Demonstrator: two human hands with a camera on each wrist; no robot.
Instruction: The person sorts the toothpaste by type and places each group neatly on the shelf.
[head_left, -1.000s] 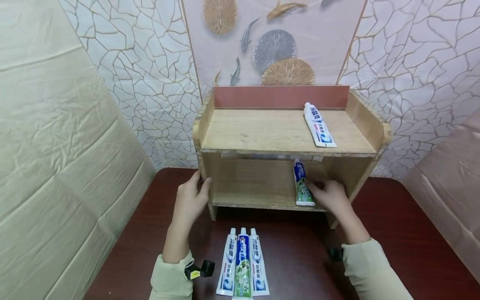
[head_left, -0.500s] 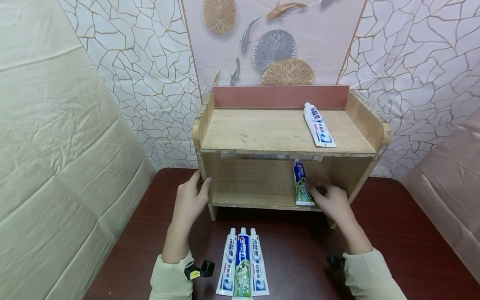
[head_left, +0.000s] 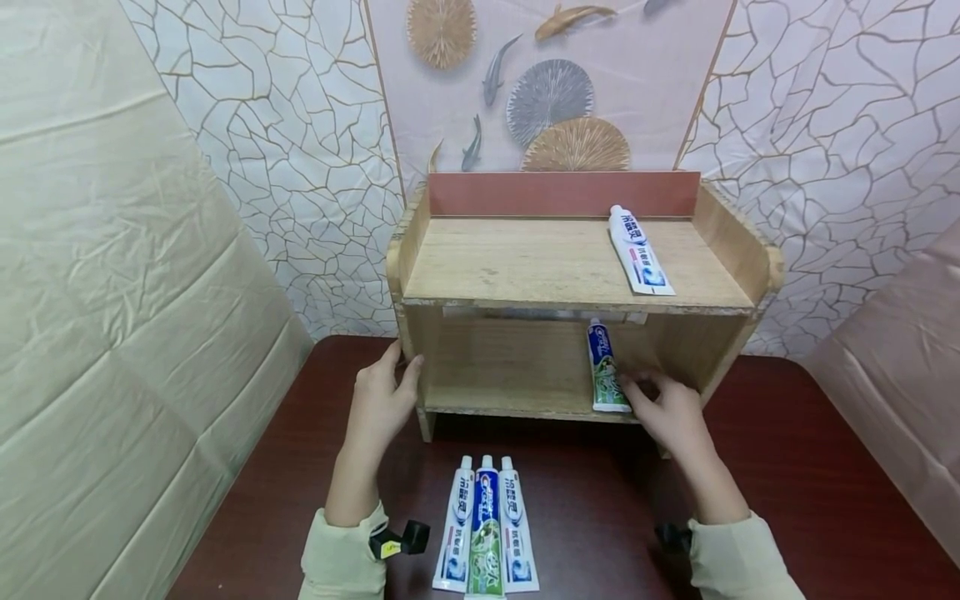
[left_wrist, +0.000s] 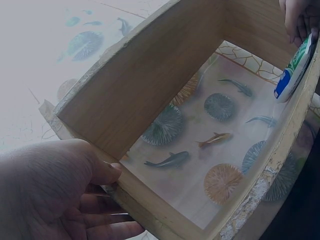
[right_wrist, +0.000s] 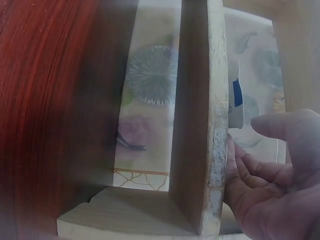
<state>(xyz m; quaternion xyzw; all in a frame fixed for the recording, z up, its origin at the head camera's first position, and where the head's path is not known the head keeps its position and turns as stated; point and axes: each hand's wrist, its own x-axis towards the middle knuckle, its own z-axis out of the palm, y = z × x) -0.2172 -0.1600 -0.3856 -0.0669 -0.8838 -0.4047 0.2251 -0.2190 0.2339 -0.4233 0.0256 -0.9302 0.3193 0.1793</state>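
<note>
My left hand (head_left: 383,395) holds the left side panel of a small wooden shelf (head_left: 487,360); in the left wrist view its thumb lies on the panel's front edge with the fingers around the outside. A blue and green Crest toothpaste tube (head_left: 606,371) lies on the lower board, cap toward the back. Right beside its lower end is my right hand (head_left: 667,415), thumb and fingertips close to the tube's right edge. The right wrist view shows the thumb apart from the end of the toothpaste tube (right_wrist: 236,102), fingers loosely bent at the board's edge.
A white toothpaste tube (head_left: 640,254) lies on the upper board at the right. On the dark red table (head_left: 585,517) in front, a Crest tube (head_left: 485,533) lies between two white tubes, the left white tube (head_left: 454,529) and the right white tube (head_left: 516,529). Patterned cloth hangs behind.
My right hand has drawn slightly back and to the right along the toothpaste tube, which stays in place on the lower board. The left hand has not moved.
</note>
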